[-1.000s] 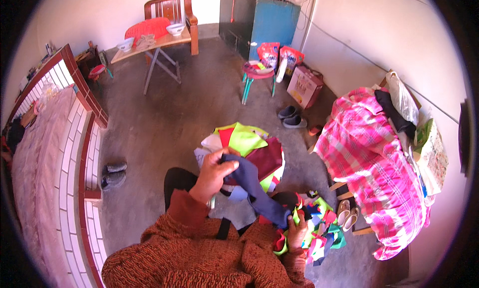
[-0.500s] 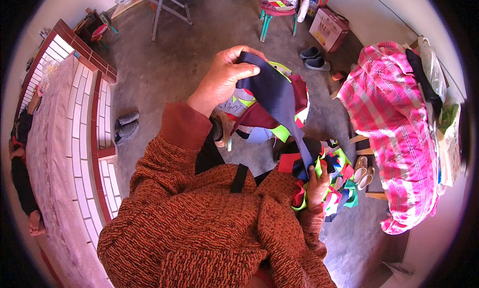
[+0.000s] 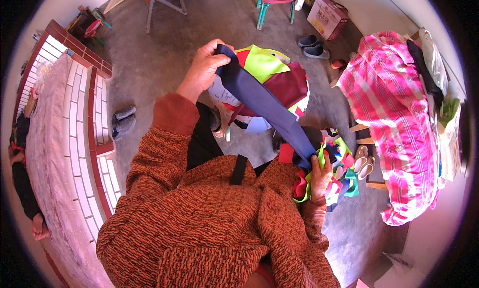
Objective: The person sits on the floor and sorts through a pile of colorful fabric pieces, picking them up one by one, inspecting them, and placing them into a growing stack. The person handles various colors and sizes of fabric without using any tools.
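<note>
Navy cloth strip [image 3: 264, 104], slanting between left fingers [image 3: 218, 61], right fingers [image 3: 316, 167], ends pinched

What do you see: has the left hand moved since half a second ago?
Yes. In this view, the left hand has shifted leftward, judged against the grey shoes: the gap between them looks narrower.

And we're in a home here, a lived-in room, with a white-tiled platform bed [image 3: 75, 131] under a pale pink cover [image 3: 47, 133], grey slippers [image 3: 124, 127] kicked about the concrete floor [image 3: 159, 73], and a pink plaid blanket [image 3: 391, 133] draped over furniture.
</note>
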